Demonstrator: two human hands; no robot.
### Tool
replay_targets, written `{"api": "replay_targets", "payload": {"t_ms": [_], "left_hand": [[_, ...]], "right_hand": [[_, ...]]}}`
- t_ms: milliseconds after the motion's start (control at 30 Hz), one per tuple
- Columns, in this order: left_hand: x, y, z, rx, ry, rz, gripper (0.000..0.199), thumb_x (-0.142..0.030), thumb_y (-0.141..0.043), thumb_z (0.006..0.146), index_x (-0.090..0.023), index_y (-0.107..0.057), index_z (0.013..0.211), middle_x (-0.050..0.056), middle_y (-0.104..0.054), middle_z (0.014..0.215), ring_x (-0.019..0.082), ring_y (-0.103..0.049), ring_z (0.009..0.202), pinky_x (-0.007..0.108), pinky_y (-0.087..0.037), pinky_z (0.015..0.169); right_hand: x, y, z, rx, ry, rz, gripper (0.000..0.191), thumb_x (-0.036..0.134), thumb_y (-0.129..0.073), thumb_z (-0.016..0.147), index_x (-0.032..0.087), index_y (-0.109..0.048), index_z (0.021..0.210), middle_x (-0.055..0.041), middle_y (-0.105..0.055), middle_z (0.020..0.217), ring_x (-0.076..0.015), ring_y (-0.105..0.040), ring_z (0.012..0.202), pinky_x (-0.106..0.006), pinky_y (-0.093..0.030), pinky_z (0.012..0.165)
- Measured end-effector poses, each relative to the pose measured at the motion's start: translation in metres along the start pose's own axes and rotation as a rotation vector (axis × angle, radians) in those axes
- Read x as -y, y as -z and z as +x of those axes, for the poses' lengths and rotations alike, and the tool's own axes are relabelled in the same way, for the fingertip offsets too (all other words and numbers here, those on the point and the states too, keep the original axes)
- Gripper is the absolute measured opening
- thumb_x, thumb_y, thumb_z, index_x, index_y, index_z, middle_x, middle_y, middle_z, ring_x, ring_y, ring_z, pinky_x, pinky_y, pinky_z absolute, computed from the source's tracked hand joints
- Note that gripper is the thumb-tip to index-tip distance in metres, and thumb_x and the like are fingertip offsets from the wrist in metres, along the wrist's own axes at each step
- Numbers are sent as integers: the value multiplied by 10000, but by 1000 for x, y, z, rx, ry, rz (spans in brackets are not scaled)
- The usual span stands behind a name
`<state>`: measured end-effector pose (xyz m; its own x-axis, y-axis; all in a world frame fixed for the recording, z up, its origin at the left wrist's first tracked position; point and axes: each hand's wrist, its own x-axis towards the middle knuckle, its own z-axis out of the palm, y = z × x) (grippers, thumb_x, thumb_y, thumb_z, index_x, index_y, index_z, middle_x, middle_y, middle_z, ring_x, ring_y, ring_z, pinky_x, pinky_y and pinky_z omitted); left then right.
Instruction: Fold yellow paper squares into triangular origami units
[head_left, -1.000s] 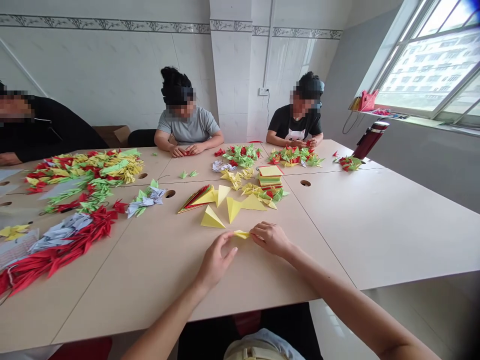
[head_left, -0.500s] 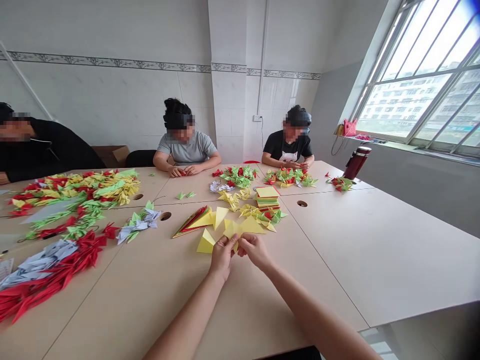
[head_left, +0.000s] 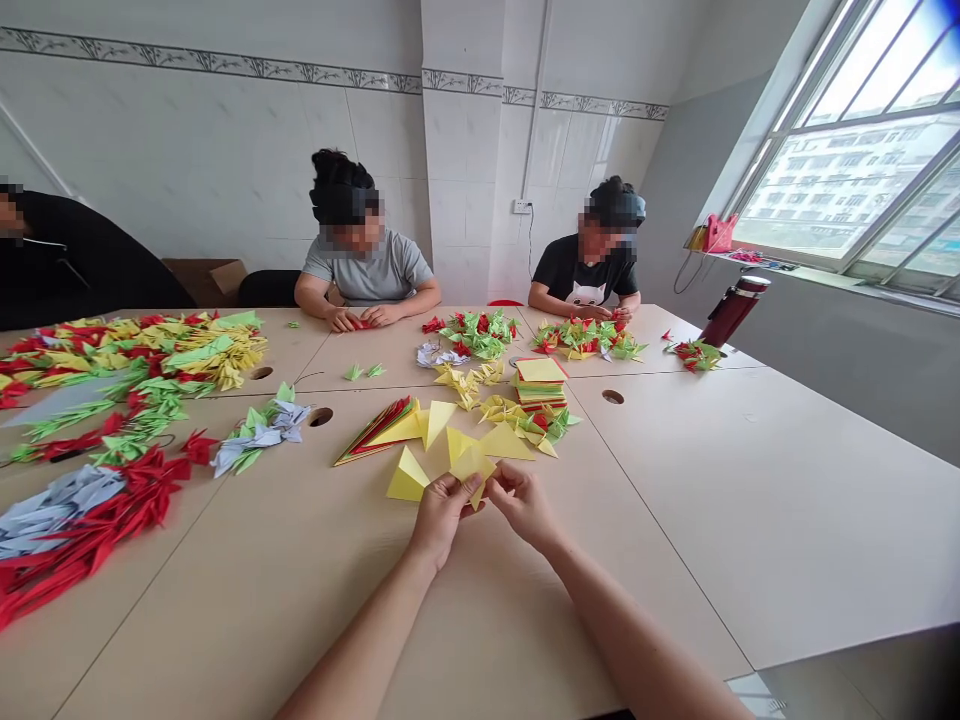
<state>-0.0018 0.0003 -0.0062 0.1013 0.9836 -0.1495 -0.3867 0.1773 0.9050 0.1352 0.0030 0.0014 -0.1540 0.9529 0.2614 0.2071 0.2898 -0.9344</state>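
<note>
Snugly, yellow paper (head_left: 472, 464) between both hands (head_left: 441, 516) (head_left: 523, 505)

Our left hand (head_left: 441, 517), our right hand (head_left: 523, 505), both bare, slender fingers (head_left: 504, 478), our left forearm (head_left: 352, 635), our right forearm (head_left: 637, 640), uncovered, slim, tapering to narrow wrists

In view are two hands (head_left: 480, 505), one folded yellow paper (head_left: 472, 463), three co-workers (head_left: 367, 270) and one dark red flask (head_left: 733, 310).
</note>
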Motion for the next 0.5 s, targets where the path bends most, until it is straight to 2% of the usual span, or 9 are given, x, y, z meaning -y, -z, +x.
{"api": "replay_targets", "payload": {"t_ms": [67, 133, 200, 300, 500], "left_hand": [[0, 1, 0, -35, 1, 59, 404, -446, -769, 583, -145, -645, 823, 42, -684, 807, 154, -631, 667, 267, -502, 612], [2, 2, 1, -54, -26, 149, 413, -462, -755, 595, -140, -658, 835, 34, -679, 746, 147, -630, 606, 261, -496, 581], [3, 3, 2, -41, -65, 233, 400, -456, -749, 607, -134, -674, 833, 18, -660, 660, 140, -615, 568, 249, -484, 556], [3, 5, 3, -26, -107, 307, 359, -432, -735, 636, -136, -677, 830, 1, -634, 612, 125, -588, 547, 240, -475, 547], [3, 8, 6, -34, -157, 379, 314, -421, -698, 681, -155, -666, 843, -7, -628, 630, 114, -556, 541, 237, -456, 548]], "right_hand": [[2, 2, -1, -67, 43, -57, 174, 282, -466, 832, 172, -544, 722, 3, -563, 627, -109, -508, 565, -218, -392, 517], [5, 3, -1, -129, 101, -128, 165, 265, -469, 831, 182, -589, 910, -13, -586, 747, -110, -518, 608, -229, -431, 558], [6, 3, -2, -137, 162, -194, 279, 244, -488, 822, 213, -575, 1085, -35, -599, 890, -119, -548, 690, -243, -468, 618], [5, 3, -3, -129, 220, -284, 337, 228, -486, 830, 249, -571, 1156, -47, -600, 989, -132, -575, 773, -260, -491, 684], [-3, 1, -5, -121, 221, -387, 425, 260, -442, 867, 266, -471, 1291, -54, -612, 1013, -128, -603, 725, -224, -483, 544]]}}
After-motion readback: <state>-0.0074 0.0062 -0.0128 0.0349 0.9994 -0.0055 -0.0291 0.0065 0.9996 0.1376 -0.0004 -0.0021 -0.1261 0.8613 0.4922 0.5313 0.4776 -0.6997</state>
